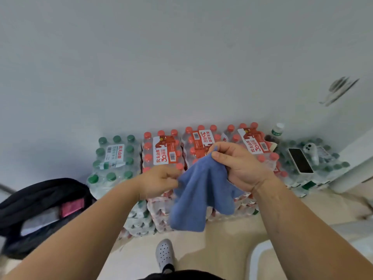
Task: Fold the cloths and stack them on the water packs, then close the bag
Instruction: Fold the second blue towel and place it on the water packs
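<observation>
Water packs (165,156) are lining the wall (181,57), black bag (40,199) lying open beside them. You are holding the blue cloth (199,190) before them; it is hanging limp, probably light. Your left hand (159,181) is pinching an edge, your right hand (240,166) a top corner; corners are likely offering the surest hold.

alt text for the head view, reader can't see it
A person holds a blue cloth in front of them, left hand pinching its side edge, right hand gripping its top corner, over stacked water packs with red and green caps against a white wall. An open black bag sits at left; a phone lies on the packs at right.
</observation>
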